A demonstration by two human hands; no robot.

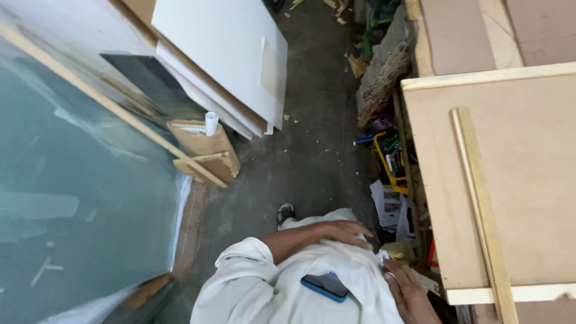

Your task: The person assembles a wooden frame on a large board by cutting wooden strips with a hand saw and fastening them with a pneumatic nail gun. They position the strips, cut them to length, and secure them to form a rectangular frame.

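The left hand lies flat, fingers spread, on the white shirt. The right hand rests open on the shirt's edge, holding nothing, near a blue phone

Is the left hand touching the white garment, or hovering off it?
Touching. The head view shows the left hand lying flat on the white garment, its fingers pressed into the cloth with no gap.
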